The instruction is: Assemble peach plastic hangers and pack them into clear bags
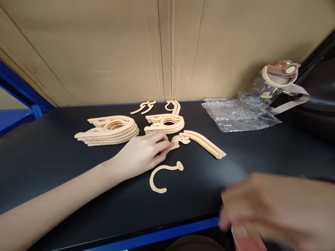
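I've got L hand (pixel 146 150) behind hook (pixel 151 180) on surface (pixel 117 209), fingertips touching small pc (pixel 185 140), can't tell if pinched. R hand (pixel 264 205) blurred, right of hook, grip unclear. Pale stack (pixel 115 136) behind-left of hook.

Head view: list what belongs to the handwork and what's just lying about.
Likely in the work:
- beige hook
- curved strips
- small pieces at the left hand
- larger stack
- smaller stack
- rear pieces

Seemingly just lying about:
- clear plastic bag
- strapped bottle
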